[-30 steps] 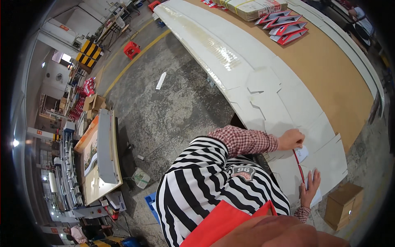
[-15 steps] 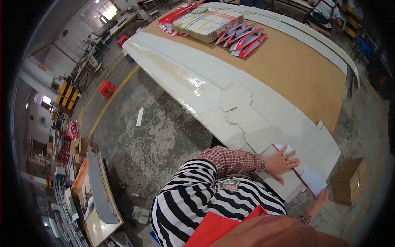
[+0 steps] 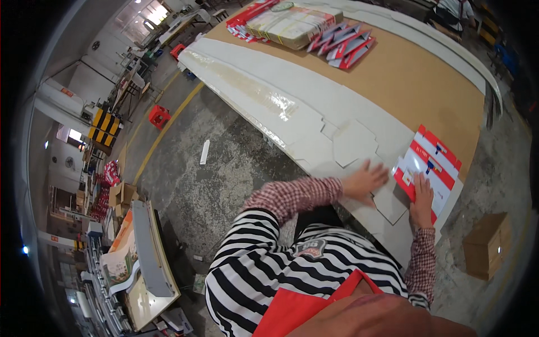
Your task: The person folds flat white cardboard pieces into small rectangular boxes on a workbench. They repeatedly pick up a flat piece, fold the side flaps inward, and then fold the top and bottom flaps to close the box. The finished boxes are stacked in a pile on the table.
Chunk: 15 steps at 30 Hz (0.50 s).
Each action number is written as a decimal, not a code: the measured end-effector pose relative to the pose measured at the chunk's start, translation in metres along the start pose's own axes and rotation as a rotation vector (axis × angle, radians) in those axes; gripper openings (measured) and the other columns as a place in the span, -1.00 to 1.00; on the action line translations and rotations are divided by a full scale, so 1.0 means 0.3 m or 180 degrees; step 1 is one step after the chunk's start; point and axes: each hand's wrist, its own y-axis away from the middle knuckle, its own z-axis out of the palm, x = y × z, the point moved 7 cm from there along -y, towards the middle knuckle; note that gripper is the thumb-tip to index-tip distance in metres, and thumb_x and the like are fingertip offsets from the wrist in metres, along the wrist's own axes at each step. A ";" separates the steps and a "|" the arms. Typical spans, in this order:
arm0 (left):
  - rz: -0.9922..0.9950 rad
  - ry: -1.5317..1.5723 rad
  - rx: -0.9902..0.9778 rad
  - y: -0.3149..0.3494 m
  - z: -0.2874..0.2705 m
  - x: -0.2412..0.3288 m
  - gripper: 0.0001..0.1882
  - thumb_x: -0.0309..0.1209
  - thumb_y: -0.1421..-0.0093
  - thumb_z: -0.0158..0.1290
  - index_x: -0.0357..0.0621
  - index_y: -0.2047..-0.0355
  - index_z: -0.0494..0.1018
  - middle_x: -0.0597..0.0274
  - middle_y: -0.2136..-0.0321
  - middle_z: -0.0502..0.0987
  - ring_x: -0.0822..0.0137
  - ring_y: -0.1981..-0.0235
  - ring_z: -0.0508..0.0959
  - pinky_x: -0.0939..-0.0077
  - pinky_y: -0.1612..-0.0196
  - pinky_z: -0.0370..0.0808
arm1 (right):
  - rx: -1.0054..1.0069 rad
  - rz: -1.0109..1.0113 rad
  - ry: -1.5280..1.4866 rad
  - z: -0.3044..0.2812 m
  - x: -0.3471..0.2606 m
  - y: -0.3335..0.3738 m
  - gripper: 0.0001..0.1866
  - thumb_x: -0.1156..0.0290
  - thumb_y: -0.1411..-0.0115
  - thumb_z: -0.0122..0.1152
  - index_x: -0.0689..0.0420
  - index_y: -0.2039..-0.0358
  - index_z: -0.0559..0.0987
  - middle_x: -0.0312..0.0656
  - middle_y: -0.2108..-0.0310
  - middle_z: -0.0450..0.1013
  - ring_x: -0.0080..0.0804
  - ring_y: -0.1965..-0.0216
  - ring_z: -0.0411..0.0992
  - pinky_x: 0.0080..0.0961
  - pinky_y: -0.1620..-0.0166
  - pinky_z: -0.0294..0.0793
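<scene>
A red and white printed cardboard piece (image 3: 437,163) lies flat on the near right end of the table, over the white sheets. My right hand (image 3: 422,203) rests on its lower left part with the fingers stretched out. To its left, my left hand (image 3: 366,182) is over the white cardboard (image 3: 351,143) with fingers spread, slightly smeared by motion and apart from the printed piece. Neither hand grips anything.
Farther up the table (image 3: 449,104) stand several folded red and white cartons (image 3: 345,48) beside a strapped bundle (image 3: 295,25). An open brown box (image 3: 487,247) is on the floor at right. A red stool (image 3: 159,116) stands to the left.
The piece was under both hands with its white side showing and a red edge; now its printed red side shows, laid out farther up. My left hand has moved left and up, my right hand up.
</scene>
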 end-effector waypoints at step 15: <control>-0.0267 0.1481 -0.2011 -0.329 0.052 -0.335 -0.53 -0.08 -0.14 0.19 -0.14 0.06 0.55 0.10 0.35 0.61 0.27 0.28 0.56 0.41 0.16 0.44 | 0.0966 -0.0537 0.0108 -0.043 0.026 0.072 -0.20 -0.16 -0.25 -0.06 -0.10 -0.41 0.04 -0.11 -0.45 -0.18 0.04 -0.44 -0.26 0.06 -0.40 -0.33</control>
